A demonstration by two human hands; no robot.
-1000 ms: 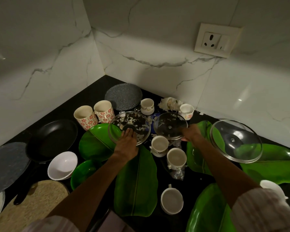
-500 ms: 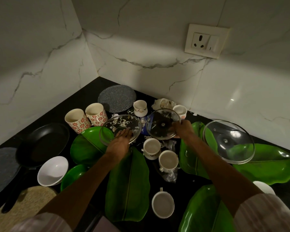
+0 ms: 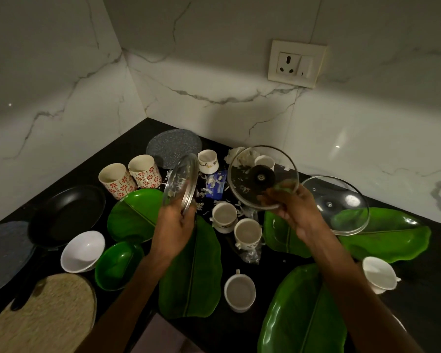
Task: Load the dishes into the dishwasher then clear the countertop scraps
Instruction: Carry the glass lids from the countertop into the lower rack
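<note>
My left hand (image 3: 177, 225) grips a small glass lid (image 3: 180, 183) by its lower rim, tilted on edge with white scraps stuck to it. My right hand (image 3: 294, 212) holds a second glass lid (image 3: 261, 174) with a black knob, lifted and tipped toward me. Both lids hang above the black countertop (image 3: 418, 289). White scraps and a blue wrapper (image 3: 215, 186) lie between the cups beneath them. A third, larger glass lid (image 3: 341, 202) rests on a green leaf plate at the right.
Several white cups (image 3: 224, 216), two red-patterned mugs (image 3: 130, 175), green leaf plates (image 3: 192, 271), a green bowl (image 3: 117, 263), a white bowl (image 3: 83, 250), a black pan (image 3: 66, 212), grey plates (image 3: 173, 147) and a woven mat (image 3: 43, 317) crowd the corner. A wall socket (image 3: 297, 63) sits above.
Both hands have lifted their glass lids off the counter and tilted them up; the left lid now stands on edge. The camera view shifted slightly.
</note>
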